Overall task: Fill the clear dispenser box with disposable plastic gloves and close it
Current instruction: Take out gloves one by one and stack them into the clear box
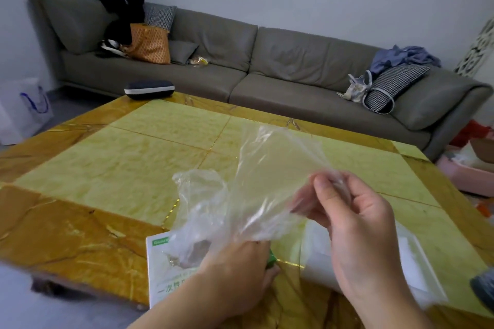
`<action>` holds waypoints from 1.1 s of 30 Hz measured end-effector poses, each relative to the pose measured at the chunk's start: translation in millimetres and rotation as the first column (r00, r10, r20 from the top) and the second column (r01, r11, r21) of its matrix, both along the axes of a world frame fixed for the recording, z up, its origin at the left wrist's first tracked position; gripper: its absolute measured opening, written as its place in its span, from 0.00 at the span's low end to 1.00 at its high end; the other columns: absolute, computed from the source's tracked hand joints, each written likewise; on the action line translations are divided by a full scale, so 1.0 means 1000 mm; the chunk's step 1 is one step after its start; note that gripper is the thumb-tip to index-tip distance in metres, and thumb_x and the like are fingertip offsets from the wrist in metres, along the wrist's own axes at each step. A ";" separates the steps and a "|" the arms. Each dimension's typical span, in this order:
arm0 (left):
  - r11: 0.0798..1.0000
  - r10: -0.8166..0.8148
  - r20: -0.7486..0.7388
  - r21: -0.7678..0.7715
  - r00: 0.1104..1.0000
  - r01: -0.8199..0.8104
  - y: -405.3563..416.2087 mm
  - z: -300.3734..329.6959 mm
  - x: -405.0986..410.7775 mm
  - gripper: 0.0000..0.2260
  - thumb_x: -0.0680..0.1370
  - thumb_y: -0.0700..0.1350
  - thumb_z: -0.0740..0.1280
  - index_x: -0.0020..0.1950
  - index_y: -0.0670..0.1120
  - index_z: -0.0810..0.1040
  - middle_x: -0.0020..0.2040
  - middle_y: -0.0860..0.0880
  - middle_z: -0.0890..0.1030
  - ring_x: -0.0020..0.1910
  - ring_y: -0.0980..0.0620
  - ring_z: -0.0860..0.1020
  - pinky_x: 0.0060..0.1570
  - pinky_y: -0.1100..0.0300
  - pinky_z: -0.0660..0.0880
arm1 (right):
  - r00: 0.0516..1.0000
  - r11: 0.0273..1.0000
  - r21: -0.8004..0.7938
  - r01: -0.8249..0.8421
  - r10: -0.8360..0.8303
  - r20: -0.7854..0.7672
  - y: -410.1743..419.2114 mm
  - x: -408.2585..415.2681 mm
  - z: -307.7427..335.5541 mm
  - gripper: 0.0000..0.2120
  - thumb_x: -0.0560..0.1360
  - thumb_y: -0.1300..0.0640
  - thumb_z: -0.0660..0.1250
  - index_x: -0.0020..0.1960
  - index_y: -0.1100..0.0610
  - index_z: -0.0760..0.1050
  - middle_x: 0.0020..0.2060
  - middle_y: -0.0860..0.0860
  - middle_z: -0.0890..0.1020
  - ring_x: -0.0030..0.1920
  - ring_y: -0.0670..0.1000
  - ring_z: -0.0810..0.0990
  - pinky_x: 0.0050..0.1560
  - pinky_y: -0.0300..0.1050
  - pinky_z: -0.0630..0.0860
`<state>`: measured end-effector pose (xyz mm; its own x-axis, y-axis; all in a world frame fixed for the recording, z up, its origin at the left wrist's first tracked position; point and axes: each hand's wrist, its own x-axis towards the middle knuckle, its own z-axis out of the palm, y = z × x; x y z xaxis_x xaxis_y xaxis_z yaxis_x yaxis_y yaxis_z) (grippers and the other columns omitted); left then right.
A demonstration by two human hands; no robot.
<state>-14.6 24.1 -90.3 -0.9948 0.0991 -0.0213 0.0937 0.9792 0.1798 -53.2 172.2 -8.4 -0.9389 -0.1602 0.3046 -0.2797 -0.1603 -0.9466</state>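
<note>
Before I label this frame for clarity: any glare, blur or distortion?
Head view: glare streaks on the clear plastic glove held by both hands; left hand and right hand slightly motion-soft; wide-angle bending curves the sofa and table edges.

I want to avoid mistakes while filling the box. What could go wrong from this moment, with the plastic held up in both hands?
1. The plastic is thin and crumpled, stretched between the left hand and right hand; pulling harder may tear it.
2. The right grip is only a fingertip pinch, so the film could slip free.
3. The clear box lies under the right arm near the table edge; an elbow might knock it.
</note>
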 end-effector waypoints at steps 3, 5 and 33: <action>0.996 -0.042 -0.152 0.068 0.988 0.053 -0.012 0.017 0.002 0.16 0.85 0.55 0.49 0.71 0.57 0.66 0.74 0.53 0.65 0.79 0.50 0.58 0.75 0.69 0.45 | 0.992 0.996 -0.068 0.065 -0.057 0.113 0.013 -0.008 0.004 0.10 0.83 0.63 0.65 0.47 0.57 0.83 0.39 0.62 0.85 0.35 0.60 0.84 0.35 0.50 0.81; 0.991 -0.122 -0.135 0.042 0.983 0.129 -0.028 0.020 -0.004 0.22 0.82 0.58 0.51 0.76 0.61 0.63 0.79 0.60 0.61 0.81 0.58 0.52 0.79 0.61 0.38 | 0.981 0.991 -0.095 0.093 -0.075 0.178 0.023 -0.013 0.005 0.07 0.84 0.64 0.64 0.51 0.61 0.81 0.40 0.62 0.85 0.34 0.61 0.85 0.32 0.48 0.80; -0.090 0.236 0.178 0.983 0.955 -0.161 -0.020 0.061 -0.016 0.09 0.82 0.33 0.63 0.56 0.34 0.83 0.49 0.33 0.85 0.36 0.45 0.83 0.34 0.58 0.82 | 0.914 0.909 0.312 -0.276 0.148 0.379 0.112 -0.041 0.013 0.10 0.72 0.65 0.78 0.52 0.66 0.83 0.36 0.60 0.83 0.31 0.56 0.77 0.30 0.46 0.76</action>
<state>-31.0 3.9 -29.2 -0.9716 -0.2231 -0.0786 -0.0234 -0.2403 0.9704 -94.6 284.6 4.2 -0.9043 -0.4031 -0.1403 0.0711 0.1819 -0.9807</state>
